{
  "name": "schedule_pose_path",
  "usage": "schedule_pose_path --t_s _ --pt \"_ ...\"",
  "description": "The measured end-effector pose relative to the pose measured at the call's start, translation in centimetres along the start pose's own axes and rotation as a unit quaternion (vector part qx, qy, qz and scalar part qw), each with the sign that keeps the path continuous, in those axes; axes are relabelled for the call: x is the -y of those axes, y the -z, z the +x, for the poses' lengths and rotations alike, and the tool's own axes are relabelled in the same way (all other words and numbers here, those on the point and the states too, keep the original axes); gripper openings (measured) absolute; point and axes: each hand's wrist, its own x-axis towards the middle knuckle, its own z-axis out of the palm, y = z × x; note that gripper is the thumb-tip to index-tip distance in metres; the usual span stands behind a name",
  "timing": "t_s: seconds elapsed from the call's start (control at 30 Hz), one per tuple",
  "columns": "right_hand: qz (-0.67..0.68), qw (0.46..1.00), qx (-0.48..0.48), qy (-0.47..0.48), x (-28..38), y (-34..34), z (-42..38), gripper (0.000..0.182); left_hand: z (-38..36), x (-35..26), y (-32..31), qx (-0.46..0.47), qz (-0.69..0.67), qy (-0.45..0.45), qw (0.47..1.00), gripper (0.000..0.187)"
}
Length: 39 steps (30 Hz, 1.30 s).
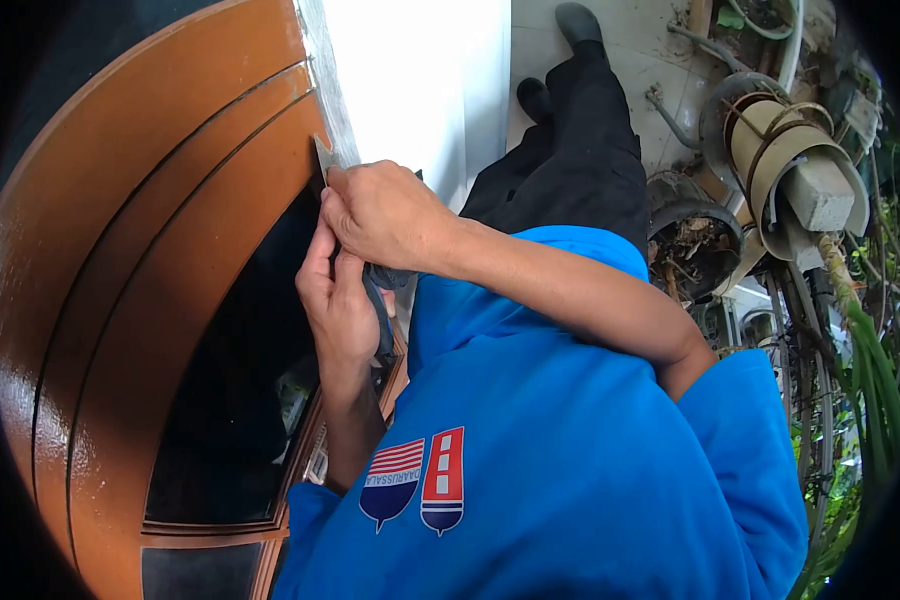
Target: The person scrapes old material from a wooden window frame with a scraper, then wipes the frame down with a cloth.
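A thin, pale flat blade (322,156) sticks out from the closed fingers of my right hand (385,215), its tip against the orange-brown wooden panel (210,90) where it meets a grey strip (330,90). Just below, my left hand (340,310) is closed, fingertips pressed up beside the right fingers; what they grip is hidden. Dark cloth (378,310) hangs beside my left palm. Curved dark grooves run along the panel, with black glass (240,400) below it.
A bright white surface (410,80) stands beyond the grey strip. My dark-trousered legs (580,150) extend over pale floor tiles (640,75). Pots, including one with dry leaves (695,245), a beige cylinder (780,150) with a concrete block (818,195), and green plants (870,370) stand at the right.
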Motion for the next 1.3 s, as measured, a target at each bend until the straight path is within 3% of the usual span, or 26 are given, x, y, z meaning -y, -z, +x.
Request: schedule_pose_path --t_s 0.27,0.43,0.53,0.67,0.7,0.8,0.93,1.07,1.3 --pt "0.019 0.999 -0.022 0.015 -0.6 -0.1 -0.3 0.029 -0.2 -0.5 -0.2 0.005 -0.005 0.029 1.000 0.047" --pt "0.086 0.993 -0.085 0.009 -2.2 1.4 -1.8 0.031 -2.3 -1.9 0.8 -0.026 -0.035 -0.027 0.999 0.048" --pt "0.082 0.983 -0.158 0.052 -2.6 0.9 -1.3 0.029 -3.3 -2.0 1.9 -0.021 -0.050 -0.073 0.996 0.050" --pt "0.005 0.946 -0.268 0.181 -3.2 -1.3 2.3 0.027 -3.9 -1.8 2.3 -0.025 -0.065 -0.109 0.992 0.051" --pt "-0.016 0.967 -0.214 0.137 -2.9 -1.5 2.3 0.020 -4.1 -1.6 2.5 -0.023 -0.061 -0.115 0.991 0.051" --pt "-0.048 0.959 -0.258 0.105 -3.4 -5.5 1.2 0.013 -4.2 -0.8 2.9 -0.013 -0.061 -0.133 0.989 0.051" --pt "-0.005 0.981 -0.179 0.075 -4.4 -4.8 0.1 0.014 -4.0 0.0 3.2 0.013 -0.057 -0.151 0.987 0.051" --pt "-0.031 0.974 -0.206 0.091 -2.2 -2.8 1.6 0.020 -4.2 0.1 3.1 0.002 -0.056 -0.153 0.987 0.051" --pt "0.015 0.972 -0.222 0.078 -3.9 -4.9 0.7 0.014 -4.1 0.7 2.8 0.013 -0.053 -0.173 0.983 0.051"
